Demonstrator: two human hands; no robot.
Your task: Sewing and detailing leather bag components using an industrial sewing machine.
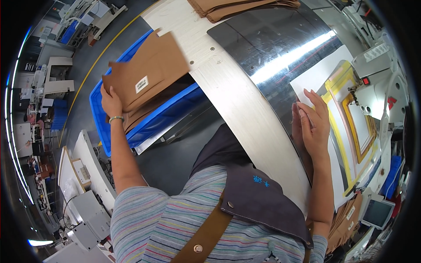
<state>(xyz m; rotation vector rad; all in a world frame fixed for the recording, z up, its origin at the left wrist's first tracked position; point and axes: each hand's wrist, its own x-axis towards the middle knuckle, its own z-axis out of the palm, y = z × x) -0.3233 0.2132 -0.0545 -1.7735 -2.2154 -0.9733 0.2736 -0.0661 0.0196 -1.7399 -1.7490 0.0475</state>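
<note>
At the left, my left hand (112, 103) grips the near-left edge of a brown cut fabric piece (151, 63) with a small white label on it. Its far edges look smeared by motion. Beneath it is a blue plastic bin (99, 118), where more brown fabric shows under the raised piece. Over on the right, my right hand (314, 118) hovers by the dark glossy plate (274, 48), fingers extended and slightly bent, with nothing seen in them. The hand's reflection shows in the plate. A white sheet (307, 79) lies just beyond the fingers.
A pale worktable (245, 105) curves between bin and plate. Folded brown pieces (237, 8) lie at its far end. Right of my hand are a yellow-taped template frame (351, 131) and a white sewing machine head (372, 101). More labelled brown pieces (346, 223) hang near a small screen (377, 214).
</note>
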